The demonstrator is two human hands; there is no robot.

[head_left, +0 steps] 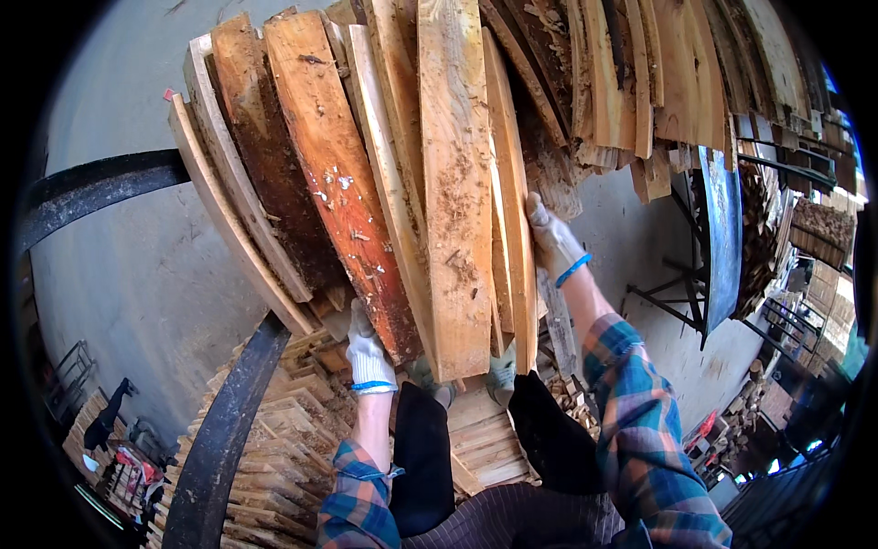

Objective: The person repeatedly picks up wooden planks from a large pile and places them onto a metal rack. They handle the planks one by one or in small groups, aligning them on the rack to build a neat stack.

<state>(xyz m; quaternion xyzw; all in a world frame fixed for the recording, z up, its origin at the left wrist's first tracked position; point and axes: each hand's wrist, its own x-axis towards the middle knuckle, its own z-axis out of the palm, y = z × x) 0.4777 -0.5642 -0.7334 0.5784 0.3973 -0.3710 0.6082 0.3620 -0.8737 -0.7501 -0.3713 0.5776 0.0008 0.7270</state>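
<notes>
A row of long rough-sawn wooden boards lies in front of me, their near ends toward my body. My left hand (pixel 368 355), in a white glove with a blue cuff, grips the near left edge of a reddish-brown board (pixel 343 188) dusted with wood chips. On the other side, my right hand (pixel 555 242), gloved the same way, holds the outer edge of a narrow pale board (pixel 509 183). Between them a wide light board (pixel 459 197) with sawdust rests on top. The boards hide part of the fingers of both hands.
Black metal bars (pixel 229 430) cross at the left. Stacked boards (pixel 283 439) lie below left, and more planks (pixel 686 73) line the upper right. A blue-grey metal sheet (pixel 720 242) stands on a dark frame at right. Concrete floor (pixel 137 284) shows around.
</notes>
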